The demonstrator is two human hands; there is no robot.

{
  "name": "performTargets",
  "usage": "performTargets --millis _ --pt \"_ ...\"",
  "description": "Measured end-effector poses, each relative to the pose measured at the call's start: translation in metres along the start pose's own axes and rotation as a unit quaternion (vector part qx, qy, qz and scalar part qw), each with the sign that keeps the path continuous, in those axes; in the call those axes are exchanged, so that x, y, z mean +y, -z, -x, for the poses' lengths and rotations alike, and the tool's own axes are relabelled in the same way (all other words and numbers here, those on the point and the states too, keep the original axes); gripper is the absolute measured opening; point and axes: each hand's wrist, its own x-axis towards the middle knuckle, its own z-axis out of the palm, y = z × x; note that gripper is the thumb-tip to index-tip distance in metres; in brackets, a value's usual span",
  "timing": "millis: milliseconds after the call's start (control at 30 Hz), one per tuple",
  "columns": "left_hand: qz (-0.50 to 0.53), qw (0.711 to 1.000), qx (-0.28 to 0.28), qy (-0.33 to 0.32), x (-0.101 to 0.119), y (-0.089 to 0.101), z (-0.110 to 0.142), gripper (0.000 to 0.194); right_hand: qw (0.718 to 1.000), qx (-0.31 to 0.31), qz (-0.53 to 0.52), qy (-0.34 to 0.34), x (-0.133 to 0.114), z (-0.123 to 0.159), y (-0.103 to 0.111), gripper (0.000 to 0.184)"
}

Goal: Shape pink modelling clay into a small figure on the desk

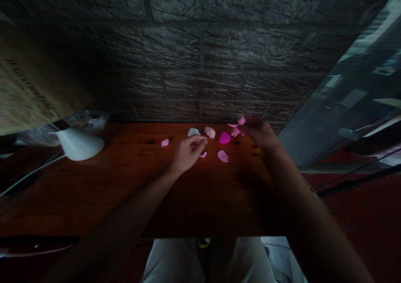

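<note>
Several soft lumps that look like modelling clay lie on the wooden table (125, 170). My right hand (258, 133) pinches a pink clay piece (236, 129) with uneven, sticking-out parts, at the back right of the group. Thumb and fingers of my left hand (188, 151) are pressed together; whatever they may hold is too small to make out. Beside that hand are a white lump (193, 131) and a small pink bit (203, 154), partly hidden. Between my hands sit a pale pink lump (209, 132), a bright magenta lump (224, 138) and a flattened pink lump (222, 156).
Farther left is another small pink lump (165, 142). A white cone-shaped lamp head (79, 144) with a cable stands near a brown paper bag (34, 78) and crumpled clear plastic (89, 120). A stone-block wall (200, 49) borders the table's back; a glass panel (338, 103) is at right.
</note>
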Motion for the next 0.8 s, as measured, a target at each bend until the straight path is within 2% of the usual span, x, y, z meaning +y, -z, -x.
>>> performTargets --millis 100,167,300,467,567,667,800 --pt "0.086 0.993 -0.029 0.071 -0.001 0.000 -0.003 0.015 0.979 -0.024 -0.201 -0.004 -0.016 0.008 -0.014 0.041" --pt "0.145 0.980 -0.051 0.130 0.000 0.001 -0.004 0.018 0.965 -0.054 -0.256 -0.010 -0.025 0.013 -0.026 0.044" --pt "0.234 0.947 -0.088 0.202 0.007 0.004 -0.005 0.017 0.956 -0.104 -0.275 0.000 -0.033 0.021 -0.042 0.042" --pt "0.317 0.907 -0.083 0.265 0.019 0.005 -0.006 0.014 0.951 -0.136 -0.277 0.012 -0.032 0.022 -0.047 0.041" --pt "0.332 0.895 -0.081 0.286 0.024 0.005 -0.006 0.010 0.953 -0.139 -0.269 0.015 -0.028 0.020 -0.047 0.043" --pt "0.332 0.890 -0.061 0.306 0.025 0.005 -0.005 0.009 0.951 -0.143 -0.273 0.023 -0.025 0.018 -0.048 0.045" --pt "0.339 0.880 -0.004 0.334 0.027 0.006 -0.007 0.006 0.954 -0.138 -0.265 0.028 -0.023 0.017 -0.050 0.044"
